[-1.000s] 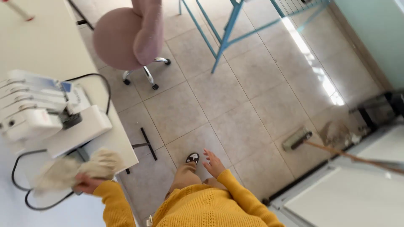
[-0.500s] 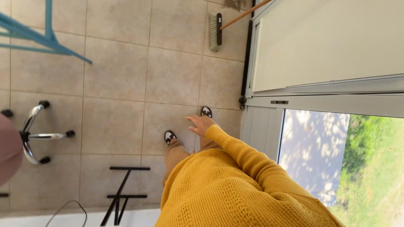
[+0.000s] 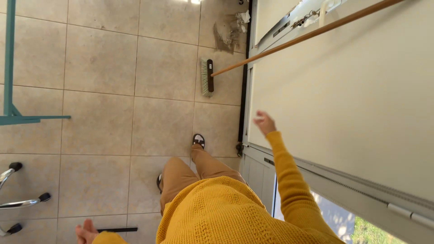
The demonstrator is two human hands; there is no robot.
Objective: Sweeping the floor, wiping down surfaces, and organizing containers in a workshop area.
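I am looking down at my own body while I am standing on the tiled floor (image 3: pixel 99 122). My right hand (image 3: pixel 264 122) is reaching out in front of me, just beside the big pale door (image 3: pixel 343 104). Its fingers are curling loosely and it is holding nothing; I cannot tell if it is touching the door. My left hand (image 3: pixel 86 232) is hanging low at the bottom edge, with its fingers spreading a little, and it is empty too. A broom (image 3: pixel 207 77) is resting with its brush head on the floor, near the door, and its long wooden stick (image 3: pixel 307 35) is leaning up across the door. It is well apart from my right hand. I am wearing a yellow knitted sweater (image 3: pixel 226 212) and brown trousers (image 3: pixel 185 174), and one sandal (image 3: pixel 198 140) is poking out ahead of me. A teal metal frame (image 3: pixel 10 68) is standing on the left, and chair legs with wheels (image 3: pixel 18 199) are showing low at the left edge.
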